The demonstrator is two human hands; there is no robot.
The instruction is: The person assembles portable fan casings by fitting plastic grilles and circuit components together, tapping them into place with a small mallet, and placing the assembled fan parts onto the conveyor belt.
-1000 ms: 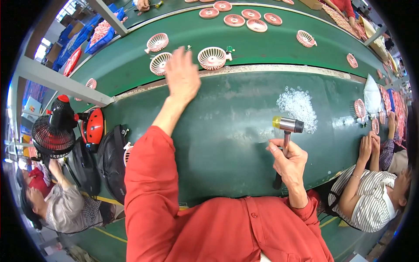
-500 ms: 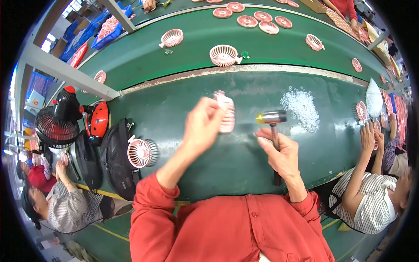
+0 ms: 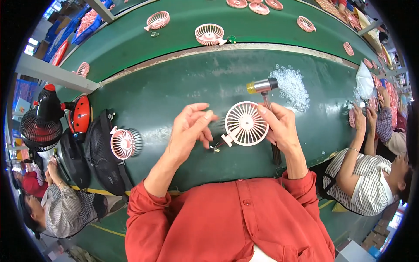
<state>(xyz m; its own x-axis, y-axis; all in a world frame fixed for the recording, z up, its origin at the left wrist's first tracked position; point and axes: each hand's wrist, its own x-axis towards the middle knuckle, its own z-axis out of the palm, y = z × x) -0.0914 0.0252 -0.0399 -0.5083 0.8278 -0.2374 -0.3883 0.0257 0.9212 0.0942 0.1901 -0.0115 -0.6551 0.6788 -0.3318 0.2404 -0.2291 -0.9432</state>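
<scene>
A round pink fan housing (image 3: 247, 114) with radial slats faces up in front of my chest. My right hand (image 3: 284, 131) grips its right edge and at the same time keeps a small hammer (image 3: 261, 85) against the palm, its yellow-tipped metal head sticking out beyond the fingers. From the housing's short stem, thin wires lead to a small circuit board (image 3: 215, 149). My left hand (image 3: 187, 131) is just left of the stem, fingers apart and holding nothing. A heap of small clear plastic pieces (image 3: 293, 89) lies on the green table beyond my right hand.
Left of me are another pink housing (image 3: 122, 144), a black bag (image 3: 102, 153), a ladybug-patterned red item (image 3: 80, 117) and a black fan (image 3: 42, 126). Beyond a raised ledge, a green belt (image 3: 266, 30) carries more pink parts. Co-workers sit on both sides.
The housing has passed from my left hand to my right and turned from edge-on to face up. My left hand has let go. The view has shifted slightly.
</scene>
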